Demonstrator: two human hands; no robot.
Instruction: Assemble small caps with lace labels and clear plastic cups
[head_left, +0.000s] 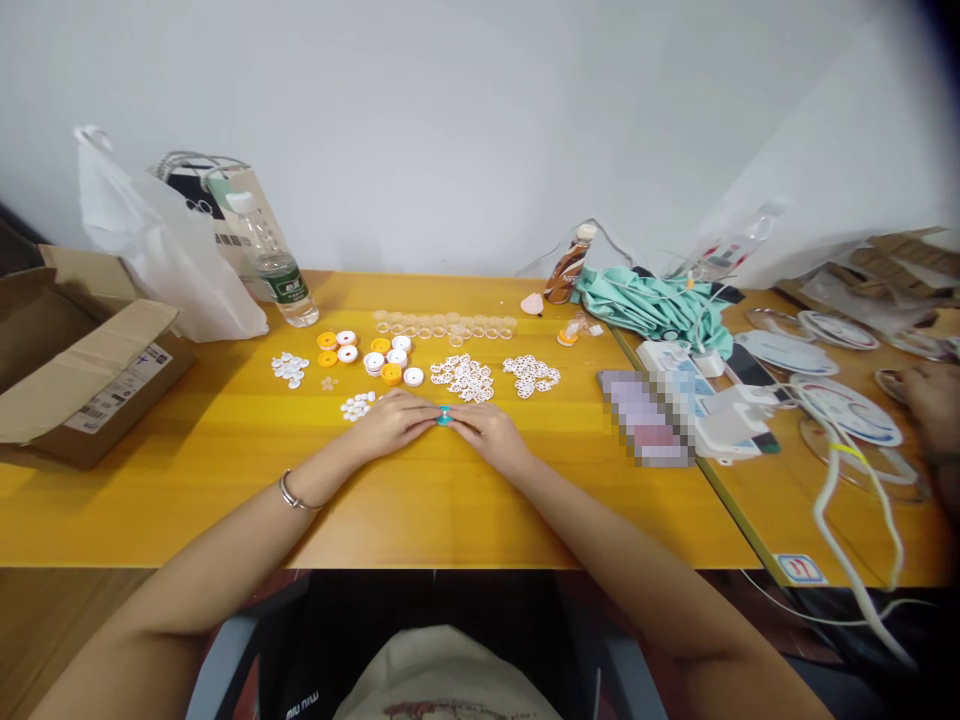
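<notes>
Between the fingertips of both hands sits a small turquoise round piece [444,416] with a pale middle, held just above the table; fingers hide part of it. My left hand [394,424] pinches it from the left, while my right hand [486,432] grips its right side. Beyond the hands lie white perforated flower-like pieces [463,376], with a second pile of them [532,375] to the right. Small white discs [358,405] rest beside my left hand. Farther back are orange cups [391,374] and white cups [413,376], behind which clear ring-like caps [450,326] stand in rows.
A cardboard box [105,400], plastic bag [161,245] and water bottle [285,285] stand left. At right are a brown drink bottle [570,265], green folded cloth [652,305], phone [645,420], power strip [682,395] and cables. Another person's hand [932,405] shows at the right edge.
</notes>
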